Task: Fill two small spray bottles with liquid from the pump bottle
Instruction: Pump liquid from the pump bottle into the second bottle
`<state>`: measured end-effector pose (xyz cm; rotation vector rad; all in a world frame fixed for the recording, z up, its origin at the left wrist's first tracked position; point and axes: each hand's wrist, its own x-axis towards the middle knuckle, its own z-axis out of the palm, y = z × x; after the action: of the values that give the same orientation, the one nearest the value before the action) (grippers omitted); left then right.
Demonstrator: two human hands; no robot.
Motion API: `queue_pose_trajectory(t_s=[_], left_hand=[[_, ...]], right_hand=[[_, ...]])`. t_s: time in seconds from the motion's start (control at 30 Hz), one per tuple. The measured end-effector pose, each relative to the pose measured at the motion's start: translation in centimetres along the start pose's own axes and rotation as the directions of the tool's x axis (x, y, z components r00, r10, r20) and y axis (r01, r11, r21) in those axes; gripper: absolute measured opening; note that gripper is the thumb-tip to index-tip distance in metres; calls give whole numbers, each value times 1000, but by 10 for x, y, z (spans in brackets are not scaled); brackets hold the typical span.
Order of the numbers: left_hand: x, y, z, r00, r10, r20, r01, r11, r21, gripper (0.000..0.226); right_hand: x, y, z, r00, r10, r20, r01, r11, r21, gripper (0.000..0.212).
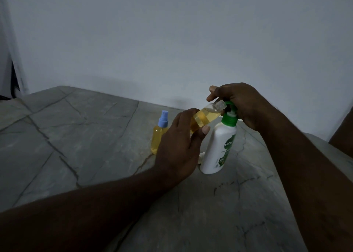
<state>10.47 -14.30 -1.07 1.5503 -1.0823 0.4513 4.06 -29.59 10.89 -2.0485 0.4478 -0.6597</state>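
A white pump bottle point(217, 148) with a green pump head stands upright on the grey stone table point(80, 129). My right hand point(240, 104) is closed over its green pump head. My left hand point(177, 146) holds a small clear spray bottle point(206, 118) without its cap, tilted, its open neck up against the pump nozzle. Yellow liquid fills most of it. A second small spray bottle point(159, 135), full of yellow liquid and closed with a blue spray cap, stands upright on the table left of my left hand.
A plain white wall point(172, 41) rises right behind the table's far edge. A small pale object point(201, 157) lies on the table between my left hand and the pump bottle's base, mostly hidden. The light is dim.
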Motion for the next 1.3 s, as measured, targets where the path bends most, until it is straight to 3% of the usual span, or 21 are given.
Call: queue_pose_trajectory(t_s=[0.2, 0.33, 0.63, 0.93, 1.3], left_hand=[[0, 0, 0, 1000, 6, -4, -6, 1000, 9, 39], [0, -1, 0, 1000, 6, 2, -6, 1000, 21, 41], [0, 1, -1, 1000, 8, 11, -8, 1000, 23, 41], [0, 1, -1, 1000, 2, 16, -2, 999, 33, 42], [0, 1, -1, 1000, 5, -6, -5, 1000, 20, 44]], right_hand=[[-5, 0, 5, 999, 50, 20, -50, 999, -12, 22], [-6, -1, 4, 1000, 3, 8, -3, 999, -48, 29], [1, 2, 0, 1000, 24, 14, -24, 1000, -3, 22], [-3, 0, 2, 1000, 1, 4, 0, 997, -75, 25], [-4, 0, 6, 999, 26, 22, -26, 1000, -4, 25]])
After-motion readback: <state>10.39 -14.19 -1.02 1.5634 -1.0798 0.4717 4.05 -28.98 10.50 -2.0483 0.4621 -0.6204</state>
